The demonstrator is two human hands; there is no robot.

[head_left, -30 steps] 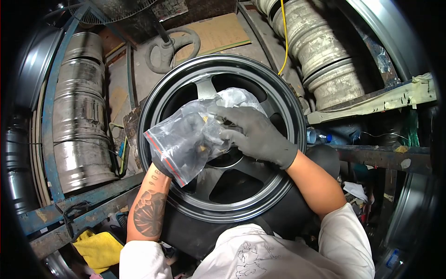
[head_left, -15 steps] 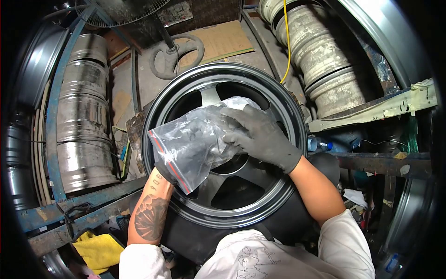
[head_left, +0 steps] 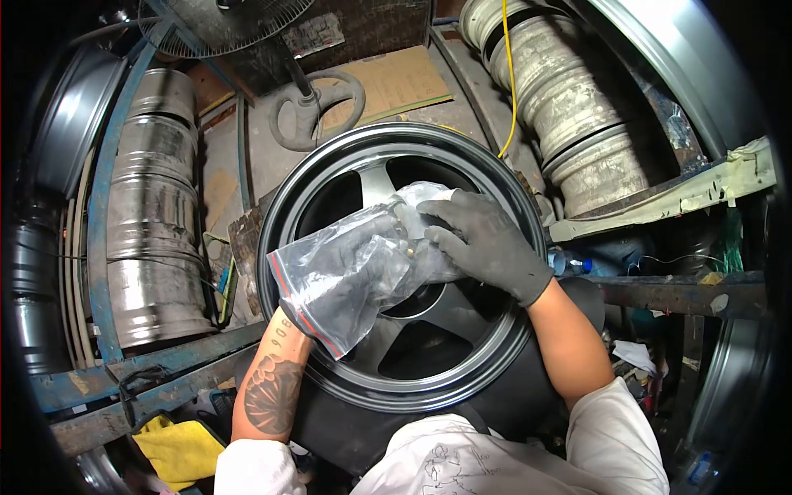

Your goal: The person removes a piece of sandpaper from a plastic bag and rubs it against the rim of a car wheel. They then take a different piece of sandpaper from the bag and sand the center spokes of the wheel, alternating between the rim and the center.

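Note:
A clear zip bag [head_left: 330, 285] with a red stripe at its mouth lies over the wheel rim [head_left: 394, 386], a dark grey one with wide spokes. My left hand [head_left: 363, 235], in a dark glove, reaches through the bag's mouth and shows dimly behind the crinkled plastic, its fingers hidden. At the bag's far end, my right hand [head_left: 487, 243], also gloved in dark grey, curls its fingers and thumb around the bunched plastic. Between the two hands, a small brass-coloured bit [head_left: 410, 251] shows through the bag.
Silvery wheel barrels [head_left: 157, 214] are stacked at the left, and worn pale ones [head_left: 577, 115] at the right. A fan [head_left: 227, 25] stands at the back beside a grey steering wheel [head_left: 285, 124]. A yellow cable [head_left: 513, 82] hangs behind the rim. A yellow cloth [head_left: 177, 452] hangs lower left.
The whole scene sits slightly lower in view. My right hand has shifted a little right along the bag's end, with its fingers more apart. My left hand stays in the bag.

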